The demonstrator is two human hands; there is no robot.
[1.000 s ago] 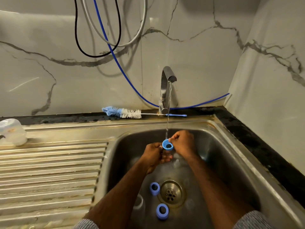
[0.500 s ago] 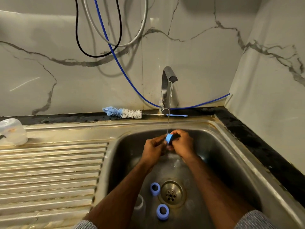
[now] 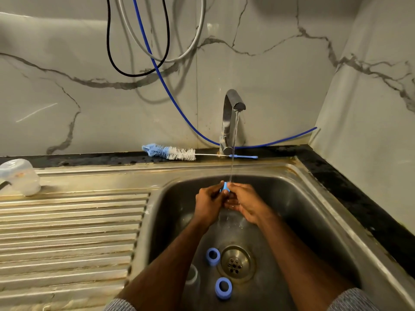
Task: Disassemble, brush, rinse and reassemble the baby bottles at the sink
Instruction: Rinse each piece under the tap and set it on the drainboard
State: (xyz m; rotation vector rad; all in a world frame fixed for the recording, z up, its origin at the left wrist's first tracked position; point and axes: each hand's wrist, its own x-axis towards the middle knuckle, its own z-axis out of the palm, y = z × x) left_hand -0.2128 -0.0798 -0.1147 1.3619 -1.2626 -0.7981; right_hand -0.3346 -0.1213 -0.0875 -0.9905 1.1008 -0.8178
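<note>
Head view, frame centre: left hand point(image 3: 207, 202) and right hand point(image 3: 246, 204) both grip a round blue plastic bottle ring point(image 3: 225, 187) under the faucet point(image 3: 230, 118) stream, over the steel sink point(image 3: 314, 212).

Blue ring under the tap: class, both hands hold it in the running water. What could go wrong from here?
1. The wet blue ring, pinched between the left hand and right hand, could slip into the basin.
2. Two more blue rings lie beside the drain, where dirty rinse water may gather.
</note>
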